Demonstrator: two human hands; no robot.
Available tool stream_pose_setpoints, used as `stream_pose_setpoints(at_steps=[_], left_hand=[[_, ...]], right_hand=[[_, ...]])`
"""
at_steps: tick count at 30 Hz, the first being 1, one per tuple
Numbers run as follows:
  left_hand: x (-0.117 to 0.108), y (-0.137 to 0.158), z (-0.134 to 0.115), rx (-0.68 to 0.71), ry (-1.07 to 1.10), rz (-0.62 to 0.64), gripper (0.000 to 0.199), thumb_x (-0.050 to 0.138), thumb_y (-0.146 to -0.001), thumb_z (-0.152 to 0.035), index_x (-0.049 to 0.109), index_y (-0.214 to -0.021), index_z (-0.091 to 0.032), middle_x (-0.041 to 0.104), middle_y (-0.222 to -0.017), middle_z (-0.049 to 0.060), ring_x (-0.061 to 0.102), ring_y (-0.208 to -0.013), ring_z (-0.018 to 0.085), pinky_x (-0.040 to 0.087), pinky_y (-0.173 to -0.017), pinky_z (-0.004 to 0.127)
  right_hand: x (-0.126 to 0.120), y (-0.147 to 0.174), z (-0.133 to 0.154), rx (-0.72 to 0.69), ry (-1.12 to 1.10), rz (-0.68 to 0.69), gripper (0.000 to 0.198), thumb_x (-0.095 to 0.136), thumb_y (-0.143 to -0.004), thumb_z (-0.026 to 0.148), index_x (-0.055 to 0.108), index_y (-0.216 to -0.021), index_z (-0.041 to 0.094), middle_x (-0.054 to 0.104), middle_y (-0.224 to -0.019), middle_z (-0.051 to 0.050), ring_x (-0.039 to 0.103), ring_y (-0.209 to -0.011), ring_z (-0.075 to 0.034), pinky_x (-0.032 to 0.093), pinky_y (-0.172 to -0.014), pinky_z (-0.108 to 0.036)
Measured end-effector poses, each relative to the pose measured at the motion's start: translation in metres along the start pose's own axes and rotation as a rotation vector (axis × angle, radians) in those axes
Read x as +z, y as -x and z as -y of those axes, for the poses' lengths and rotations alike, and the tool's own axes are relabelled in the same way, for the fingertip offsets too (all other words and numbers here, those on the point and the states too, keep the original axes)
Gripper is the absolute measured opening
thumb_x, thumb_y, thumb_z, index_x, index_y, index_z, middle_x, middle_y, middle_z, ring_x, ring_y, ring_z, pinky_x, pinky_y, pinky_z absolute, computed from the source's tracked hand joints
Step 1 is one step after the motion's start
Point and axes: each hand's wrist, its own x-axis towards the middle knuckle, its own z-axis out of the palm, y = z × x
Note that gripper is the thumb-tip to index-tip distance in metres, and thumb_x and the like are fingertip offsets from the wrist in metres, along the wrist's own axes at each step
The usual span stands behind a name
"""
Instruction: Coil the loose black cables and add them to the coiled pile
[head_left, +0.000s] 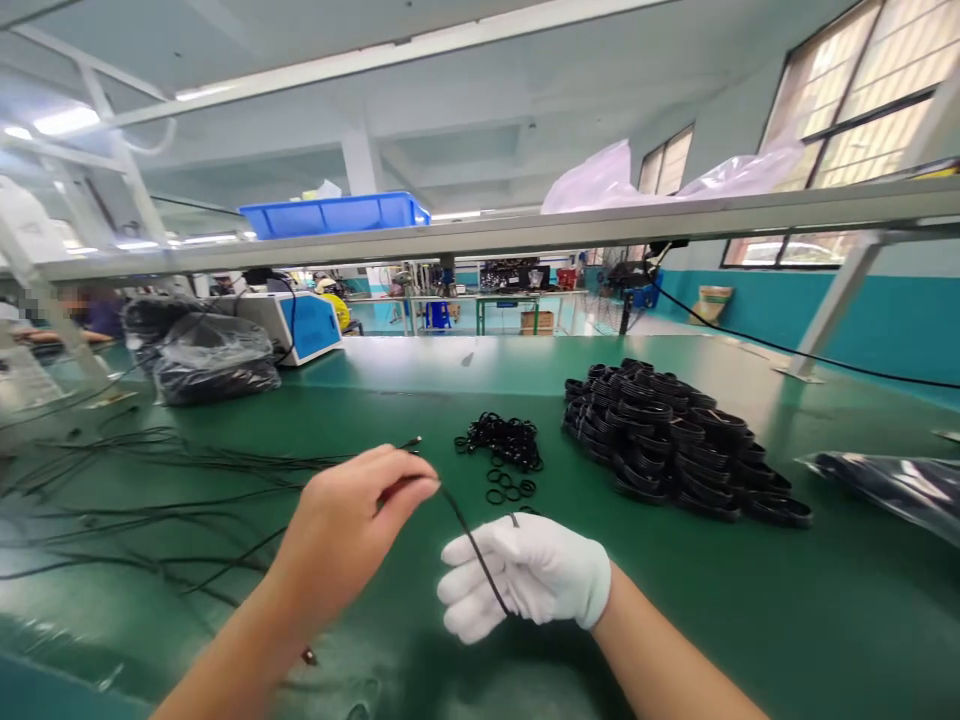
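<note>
One blk cable (474, 546) slants down-right: L hand (360, 530) pinches upper part, gloved R hand (529, 572), fingers loosely spread, has it across palm; loose cables (262, 462) nearer L.

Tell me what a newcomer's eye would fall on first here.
Probably the white-gloved right hand, low and near the centre, with a thin black cable running across its palm side from the bare left hand. Next, likely the big heap of black coils on the right of the green table, then the bright blue tray on the shelf above.
</note>
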Motion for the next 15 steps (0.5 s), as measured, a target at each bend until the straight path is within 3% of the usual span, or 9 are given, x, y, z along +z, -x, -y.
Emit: stream_pose_setpoints(at_steps=[3,6,10,12,15], left_hand=[[0.013,-0.033,0.006,-0.088,0.043,0.089,0.019,0.049,-0.086,-0.032,0.065,-0.082,-0.023,0.067,-0.083,-0.004,0.059,-0.074,0.013,0.041,-0.068,0.021],[0.041,-0.037,0.016,-0.138,0.025,0.186,0.023,0.045,-0.087,-0.032,0.065,-0.083,-0.021,0.067,-0.084,-0.001,0.058,-0.078,0.016,0.041,-0.071,0.023],[0.077,-0.004,0.026,-0.138,-0.012,0.339,0.033,0.04,-0.087,-0.026,0.064,-0.065,-0.018,0.067,-0.065,0.0,0.06,-0.063,0.016,0.04,-0.056,0.022],[0.089,0.023,0.03,-0.123,-0.044,0.374,0.031,0.038,-0.087,-0.023,0.064,-0.071,-0.019,0.069,-0.072,0.001,0.062,-0.065,0.016,0.042,-0.058,0.022],[0.097,0.057,0.037,-0.097,-0.208,0.39,0.031,0.035,-0.088,-0.022,0.064,-0.08,-0.023,0.07,-0.078,0.001,0.065,-0.07,0.017,0.044,-0.062,0.022]], right_hand=[[0.014,-0.002,-0.008,0.097,-0.006,0.109,0.054,0.068,-0.071,0.04,0.057,-0.113,0.008,0.066,-0.102,-0.019,0.064,-0.092,-0.03,0.043,-0.081,-0.049],[0.021,-0.002,-0.009,0.077,0.017,0.122,0.052,0.07,-0.07,0.037,0.057,-0.113,0.009,0.066,-0.101,-0.017,0.063,-0.092,-0.031,0.045,-0.077,-0.048],[0.019,0.002,0.008,-0.261,-0.059,0.041,0.045,0.072,-0.069,0.036,0.058,-0.107,0.017,0.064,-0.083,-0.004,0.061,-0.075,-0.017,0.045,-0.072,-0.037],[0.016,0.004,0.02,-0.404,-0.131,0.02,0.034,0.072,-0.069,0.034,0.059,-0.097,0.017,0.055,-0.069,0.003,0.052,-0.062,-0.01,0.041,-0.063,-0.028],[0.012,0.007,0.032,-0.52,-0.174,-0.029,0.025,0.069,-0.074,0.032,0.058,-0.091,0.016,0.048,-0.066,0.004,0.045,-0.059,-0.008,0.037,-0.059,-0.025]])
